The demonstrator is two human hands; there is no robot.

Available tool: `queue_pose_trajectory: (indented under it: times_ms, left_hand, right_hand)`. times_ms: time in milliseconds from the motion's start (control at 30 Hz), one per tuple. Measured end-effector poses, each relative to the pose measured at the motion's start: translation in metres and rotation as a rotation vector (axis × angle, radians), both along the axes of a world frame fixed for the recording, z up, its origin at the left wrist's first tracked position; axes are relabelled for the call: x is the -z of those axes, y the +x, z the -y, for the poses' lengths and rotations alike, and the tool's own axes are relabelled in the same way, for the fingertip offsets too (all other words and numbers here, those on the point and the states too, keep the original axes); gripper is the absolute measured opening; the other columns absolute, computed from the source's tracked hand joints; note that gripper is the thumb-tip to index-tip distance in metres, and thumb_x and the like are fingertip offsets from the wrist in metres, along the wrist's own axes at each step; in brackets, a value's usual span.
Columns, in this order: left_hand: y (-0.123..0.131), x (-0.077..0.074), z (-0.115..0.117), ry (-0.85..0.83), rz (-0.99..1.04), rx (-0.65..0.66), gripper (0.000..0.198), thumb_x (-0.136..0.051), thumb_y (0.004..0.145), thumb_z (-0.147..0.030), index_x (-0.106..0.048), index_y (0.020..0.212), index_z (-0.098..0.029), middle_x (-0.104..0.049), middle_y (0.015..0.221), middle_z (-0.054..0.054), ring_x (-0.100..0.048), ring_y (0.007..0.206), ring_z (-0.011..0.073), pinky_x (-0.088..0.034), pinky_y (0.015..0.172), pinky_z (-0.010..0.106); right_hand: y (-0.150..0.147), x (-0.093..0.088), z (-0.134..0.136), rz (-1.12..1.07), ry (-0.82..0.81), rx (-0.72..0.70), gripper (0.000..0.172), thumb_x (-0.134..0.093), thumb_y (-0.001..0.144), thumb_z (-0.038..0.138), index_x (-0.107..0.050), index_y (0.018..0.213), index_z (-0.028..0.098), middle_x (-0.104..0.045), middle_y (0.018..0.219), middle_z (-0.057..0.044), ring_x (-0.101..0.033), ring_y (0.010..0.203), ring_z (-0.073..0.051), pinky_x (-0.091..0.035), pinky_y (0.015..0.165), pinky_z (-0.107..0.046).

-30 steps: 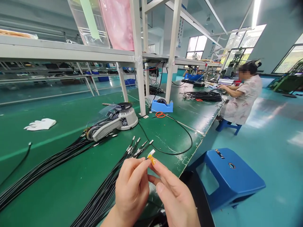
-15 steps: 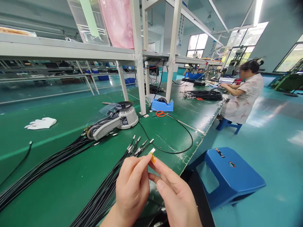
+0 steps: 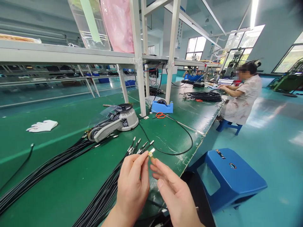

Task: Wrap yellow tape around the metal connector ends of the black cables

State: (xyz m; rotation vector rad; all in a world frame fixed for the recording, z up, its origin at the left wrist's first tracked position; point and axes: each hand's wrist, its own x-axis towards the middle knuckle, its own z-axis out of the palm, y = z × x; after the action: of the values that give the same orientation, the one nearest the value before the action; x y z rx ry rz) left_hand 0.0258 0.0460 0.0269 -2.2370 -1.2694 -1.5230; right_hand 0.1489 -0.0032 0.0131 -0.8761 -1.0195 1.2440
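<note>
A small silver metal connector with a scrap of translucent yellow tape at its base (image 3: 152,151) is just below the middle of the frame, held above a long green worktable (image 3: 59,189). The bare left hand (image 3: 133,184) has its fingertips closed on the base of the connector, whose silver end points toward the upper right. The bare right hand (image 3: 176,192) is loosely open, its thumb apart from its fingers; the index fingertip is right by the yellow tape, and whether it touches cannot be told. Behind the left hand, a bundle of thin black cables with silver metal ends (image 3: 101,195) runs from the bottom edge toward the centre. A second bundle of black cables (image 3: 44,169) crosses the left of the frame, reaching a grey plastic tape-dispensing machine with a round black top (image 3: 126,121). A white fabric glove (image 3: 43,126) lies at middle left. Near the centre, scissors with orange handles (image 3: 160,115) lie just in front of a light-blue plastic tape holder (image 3: 163,108). A blue plastic stool (image 3: 236,173) stands at lower right.
</note>
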Motion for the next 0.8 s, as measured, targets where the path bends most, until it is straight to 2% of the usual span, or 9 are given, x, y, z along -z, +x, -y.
queue_pose_trajectory:
  times_ms: [100, 200, 267, 367, 533, 633, 800]
  left_hand:
    - [0.001, -0.001, 0.0, 0.024, -0.014, -0.014, 0.024, -0.056, 0.083, -0.006, -0.058, 0.106, -0.013, -0.057, 0.089, 0.005, -0.055, 0.081, 0.0131, -0.047, 0.072, 0.025]
    - [0.002, 0.0, 0.001, 0.074, -0.077, -0.007, 0.028, -0.057, 0.081, -0.003, -0.057, 0.108, -0.013, -0.057, 0.09, 0.006, -0.054, 0.081, 0.0138, -0.047, 0.071, 0.025]
    - [0.003, 0.002, 0.002, 0.119, -0.125, 0.0, 0.031, -0.058, 0.08, -0.001, -0.057, 0.109, -0.012, -0.057, 0.09, 0.007, -0.053, 0.081, 0.0149, -0.047, 0.07, 0.026]
    - [0.003, 0.002, 0.002, 0.147, -0.148, 0.004, 0.03, -0.057, 0.08, 0.0, -0.057, 0.108, -0.011, -0.056, 0.089, 0.008, -0.052, 0.08, 0.0157, -0.047, 0.069, 0.027]
    - [0.004, 0.0, 0.003, 0.053, -0.088, -0.008, 0.025, -0.057, 0.082, -0.006, -0.058, 0.106, -0.014, -0.056, 0.09, 0.006, -0.054, 0.081, 0.0148, -0.047, 0.071, 0.026]
    - [0.004, -0.003, 0.004, -0.06, -0.03, 0.001, 0.017, -0.056, 0.084, -0.011, -0.059, 0.1, -0.017, -0.057, 0.09, 0.005, -0.056, 0.082, 0.0145, -0.047, 0.072, 0.026]
    - [0.004, -0.011, 0.008, -0.245, 0.031, 0.064, 0.009, -0.051, 0.088, -0.018, -0.059, 0.088, -0.021, -0.059, 0.083, 0.001, -0.057, 0.075, 0.0127, -0.045, 0.067, 0.023]
  right_hand:
    - [0.008, -0.004, -0.003, 0.081, -0.037, 0.091, 0.037, -0.056, 0.086, 0.045, -0.063, 0.116, 0.024, -0.063, 0.121, -0.009, -0.062, 0.106, -0.023, -0.05, 0.094, -0.038]
    - [0.015, -0.017, -0.014, 0.129, -0.045, 0.119, 0.039, -0.051, 0.086, 0.052, -0.067, 0.095, 0.018, -0.069, 0.095, -0.008, -0.065, 0.086, -0.019, -0.054, 0.079, -0.032]
    - [0.017, -0.027, -0.022, 0.155, -0.05, 0.079, 0.039, -0.054, 0.083, 0.054, -0.065, 0.083, 0.016, -0.066, 0.079, -0.004, -0.063, 0.075, -0.016, -0.053, 0.073, -0.029]
    - [0.015, -0.036, -0.031, 0.19, -0.086, -0.002, 0.033, -0.063, 0.077, 0.049, -0.06, 0.077, 0.016, -0.06, 0.069, 0.0, -0.058, 0.068, -0.013, -0.049, 0.068, -0.025]
    - [0.011, -0.03, -0.031, 0.213, -0.114, 0.023, 0.023, -0.062, 0.079, 0.039, -0.057, 0.075, 0.017, -0.058, 0.067, 0.001, -0.055, 0.063, -0.012, -0.045, 0.062, -0.024]
    - [0.012, -0.025, -0.028, 0.233, -0.042, 0.061, 0.019, -0.06, 0.081, 0.036, -0.057, 0.076, 0.017, -0.059, 0.071, 0.001, -0.056, 0.067, -0.013, -0.046, 0.065, -0.025]
    - [0.015, -0.026, -0.024, 0.408, 0.122, 0.158, 0.014, -0.057, 0.083, 0.028, -0.058, 0.074, 0.018, -0.059, 0.074, 0.0, -0.056, 0.071, -0.013, -0.047, 0.069, -0.026]
